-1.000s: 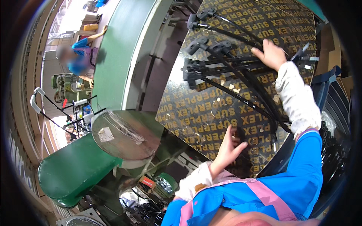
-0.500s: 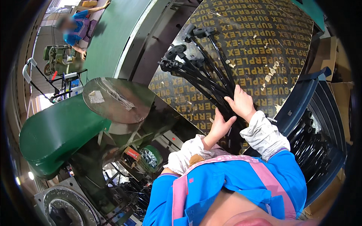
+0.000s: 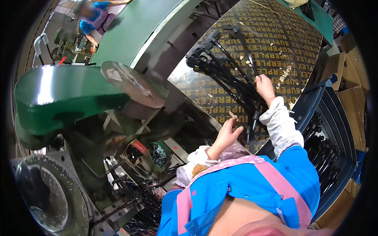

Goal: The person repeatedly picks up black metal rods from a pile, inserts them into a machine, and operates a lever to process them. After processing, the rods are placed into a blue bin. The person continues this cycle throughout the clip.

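My right hand [image 3: 265,89] is closed round one slim black rod [image 3: 249,55], set a little apart from the rest. That rod has a black fitting at its far end. Beside it, a bundle of similar black rods [image 3: 232,88] lies on the printed board [image 3: 287,43], with most of the chunky end fittings pointing away from me. Near the bundle's close end, my left hand [image 3: 226,135] is off the rods, its thumb and fingers apart and holding nothing I can see.
On the left stands a green machine [image 3: 59,88] with a round metal disc [image 3: 132,84]. A dark blue bin [image 3: 334,157] at the right holds more black rods, beside cardboard boxes [image 3: 350,114]. Wood chips lie on the board. Another person [image 3: 92,19] is at the green table [image 3: 138,27].
Both hands were on the bundle. My right hand has moved up and pulled one rod rightward from it; my left hand has let go and drawn slightly nearer. The view has shifted.
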{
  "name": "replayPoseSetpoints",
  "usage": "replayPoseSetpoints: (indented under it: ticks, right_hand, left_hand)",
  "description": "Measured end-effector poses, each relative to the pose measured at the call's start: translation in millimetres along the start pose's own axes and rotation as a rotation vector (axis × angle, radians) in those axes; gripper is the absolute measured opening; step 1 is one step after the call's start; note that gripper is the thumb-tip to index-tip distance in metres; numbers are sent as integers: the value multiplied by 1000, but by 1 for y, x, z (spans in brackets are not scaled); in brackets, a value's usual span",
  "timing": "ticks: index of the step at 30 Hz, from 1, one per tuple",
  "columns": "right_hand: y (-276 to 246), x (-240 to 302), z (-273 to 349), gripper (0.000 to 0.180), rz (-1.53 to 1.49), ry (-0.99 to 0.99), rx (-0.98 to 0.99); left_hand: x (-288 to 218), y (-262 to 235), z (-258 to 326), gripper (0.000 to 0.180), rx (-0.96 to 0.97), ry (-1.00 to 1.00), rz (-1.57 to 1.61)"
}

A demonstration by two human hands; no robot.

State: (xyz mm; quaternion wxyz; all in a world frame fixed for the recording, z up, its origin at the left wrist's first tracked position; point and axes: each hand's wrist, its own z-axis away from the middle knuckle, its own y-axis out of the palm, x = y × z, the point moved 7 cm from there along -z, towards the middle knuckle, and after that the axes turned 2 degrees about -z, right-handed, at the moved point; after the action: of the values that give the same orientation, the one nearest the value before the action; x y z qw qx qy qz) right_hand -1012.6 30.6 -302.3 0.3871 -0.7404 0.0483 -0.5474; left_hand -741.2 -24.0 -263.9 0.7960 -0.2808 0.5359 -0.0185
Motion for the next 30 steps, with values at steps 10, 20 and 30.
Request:
replayPoseSetpoints:
  ticks: [10,20,30]
  right_hand:
    - [-105,158,65,37,19,-161,-90]
    - [-132,210,358,20,175,-470,118]
    - [-88,238,479,23,312,-662,359]
  left_hand:
    - [6,-85,170,35,26,141,210]
    - [99,-110,365,34,143,-55,569]
    - [69,-154,461,22,-399,462,140]
